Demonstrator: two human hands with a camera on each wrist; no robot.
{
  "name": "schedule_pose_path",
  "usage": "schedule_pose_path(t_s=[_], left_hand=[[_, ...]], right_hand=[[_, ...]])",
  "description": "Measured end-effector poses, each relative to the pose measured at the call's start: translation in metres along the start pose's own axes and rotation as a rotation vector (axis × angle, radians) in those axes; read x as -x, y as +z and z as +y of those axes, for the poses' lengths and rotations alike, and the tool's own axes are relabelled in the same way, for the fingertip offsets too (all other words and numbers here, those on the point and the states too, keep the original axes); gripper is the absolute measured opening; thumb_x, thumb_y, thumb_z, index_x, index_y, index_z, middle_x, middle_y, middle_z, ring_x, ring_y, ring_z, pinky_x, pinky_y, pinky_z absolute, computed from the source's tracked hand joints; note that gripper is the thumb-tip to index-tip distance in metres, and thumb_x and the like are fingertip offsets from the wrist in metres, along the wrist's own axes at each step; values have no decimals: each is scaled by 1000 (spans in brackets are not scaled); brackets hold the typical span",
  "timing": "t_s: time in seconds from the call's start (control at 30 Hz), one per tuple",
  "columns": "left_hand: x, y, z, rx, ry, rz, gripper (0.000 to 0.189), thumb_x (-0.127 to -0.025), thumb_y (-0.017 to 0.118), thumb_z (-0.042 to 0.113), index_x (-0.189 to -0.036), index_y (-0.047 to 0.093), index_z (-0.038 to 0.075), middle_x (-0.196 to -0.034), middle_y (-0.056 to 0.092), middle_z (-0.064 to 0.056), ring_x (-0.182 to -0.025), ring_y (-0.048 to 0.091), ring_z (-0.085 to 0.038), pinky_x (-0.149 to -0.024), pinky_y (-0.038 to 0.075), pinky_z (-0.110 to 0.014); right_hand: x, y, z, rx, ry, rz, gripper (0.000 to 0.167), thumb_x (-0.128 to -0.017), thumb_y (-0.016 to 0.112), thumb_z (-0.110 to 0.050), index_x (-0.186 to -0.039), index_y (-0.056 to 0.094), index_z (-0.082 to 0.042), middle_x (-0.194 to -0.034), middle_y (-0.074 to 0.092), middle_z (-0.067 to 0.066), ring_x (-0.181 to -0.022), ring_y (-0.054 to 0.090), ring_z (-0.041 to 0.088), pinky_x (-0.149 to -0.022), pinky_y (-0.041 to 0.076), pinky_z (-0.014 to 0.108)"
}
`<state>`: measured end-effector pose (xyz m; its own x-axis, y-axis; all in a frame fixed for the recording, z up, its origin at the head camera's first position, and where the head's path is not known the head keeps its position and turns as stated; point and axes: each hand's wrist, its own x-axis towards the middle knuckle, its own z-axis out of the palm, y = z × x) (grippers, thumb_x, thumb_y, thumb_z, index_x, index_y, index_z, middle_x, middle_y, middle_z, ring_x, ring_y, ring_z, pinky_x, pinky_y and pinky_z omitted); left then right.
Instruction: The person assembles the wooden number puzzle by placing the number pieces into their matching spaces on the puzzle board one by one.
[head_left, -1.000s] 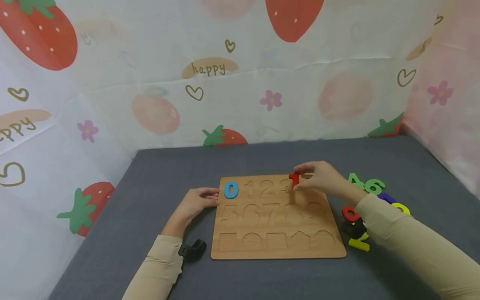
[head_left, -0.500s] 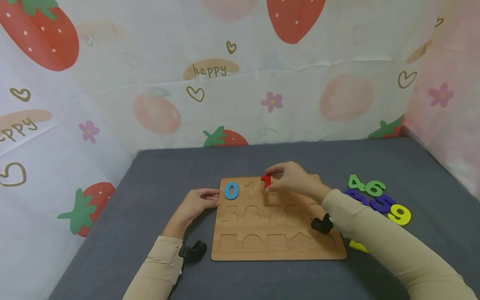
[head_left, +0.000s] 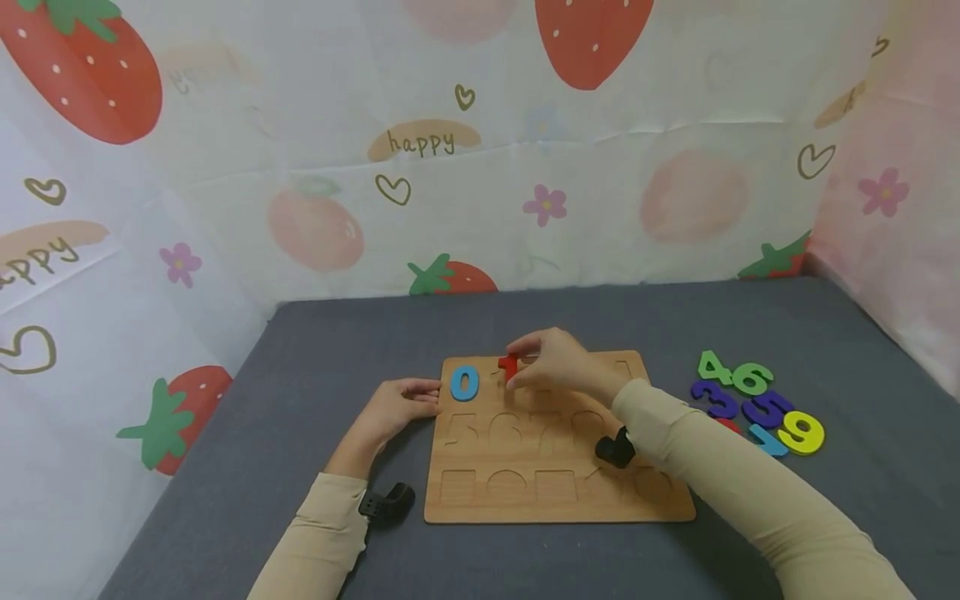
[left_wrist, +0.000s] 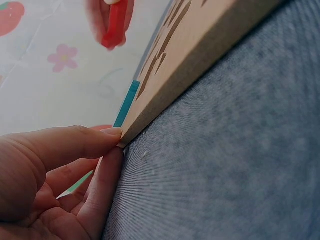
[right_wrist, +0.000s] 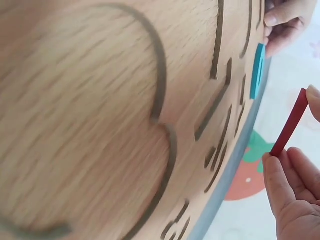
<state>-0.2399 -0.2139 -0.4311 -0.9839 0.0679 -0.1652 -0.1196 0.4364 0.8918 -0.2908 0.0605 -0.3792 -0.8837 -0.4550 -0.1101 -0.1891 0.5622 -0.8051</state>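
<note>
A wooden number puzzle board point(head_left: 558, 454) with cut-out recesses lies flat on the dark cloth. My left hand point(head_left: 393, 408) holds its left edge, with the thumb point(left_wrist: 95, 142) and fingers at the rim in the left wrist view. A blue number 0 point(head_left: 465, 383) sits in the first recess of the top row. Between thumb and fingers, my right hand point(head_left: 555, 364) pinches a red number 1 point(head_left: 510, 368). The right wrist view shows that red piece point(right_wrist: 290, 122) raised above the board, on edge. In the head view it is near the recess right of the 0.
Loose numbers lie right of the board: a green 4 point(head_left: 712, 367), green 6 point(head_left: 752, 378), purple 3 point(head_left: 715, 399), purple 5 point(head_left: 767, 408), yellow 9 point(head_left: 802, 432) and blue 7 point(head_left: 768, 441). My right sleeve point(head_left: 750, 483) partly covers that pile. A printed curtain point(head_left: 465, 217) hangs behind.
My right hand has carried the red 1 leftward across the board's top row, from near the 3 recess toward the 0. The left hand stays at the board's edge.
</note>
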Motion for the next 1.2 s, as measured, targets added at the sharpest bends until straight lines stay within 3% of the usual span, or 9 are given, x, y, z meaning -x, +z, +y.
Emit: schedule_pose_path(t_s=[0.4, 1.03, 1.2], left_hand=[[0, 1, 1, 6, -15, 8, 44, -89, 72, 5, -131, 63, 1, -120, 70, -17, -112, 66, -23, -100, 52, -39], [0, 1, 0, 2, -2, -5, 44, -89, 72, 6, -131, 62, -2, -122, 69, -20, -113, 66, -25, -98, 53, -38], [1, 1, 1, 3, -6, 0, 44, -89, 72, 6, -131, 62, -1, -122, 69, -19, -112, 66, -24, -97, 53, -37]], right_hand=[[-14, 11, 3, 21, -1, -11, 56, -76, 87, -18, -127, 67, -4, -125, 70, 12, -110, 65, 26, -96, 53, 39], [-21, 20, 3, 119, 15, -20, 54, -75, 88, -16, -123, 69, -3, -121, 71, 11, -109, 64, 24, -95, 52, 36], [-21, 21, 3, 130, 17, -21, 55, -74, 88, -15, -124, 69, -3, -123, 70, 11, -115, 62, 26, -100, 51, 39]])
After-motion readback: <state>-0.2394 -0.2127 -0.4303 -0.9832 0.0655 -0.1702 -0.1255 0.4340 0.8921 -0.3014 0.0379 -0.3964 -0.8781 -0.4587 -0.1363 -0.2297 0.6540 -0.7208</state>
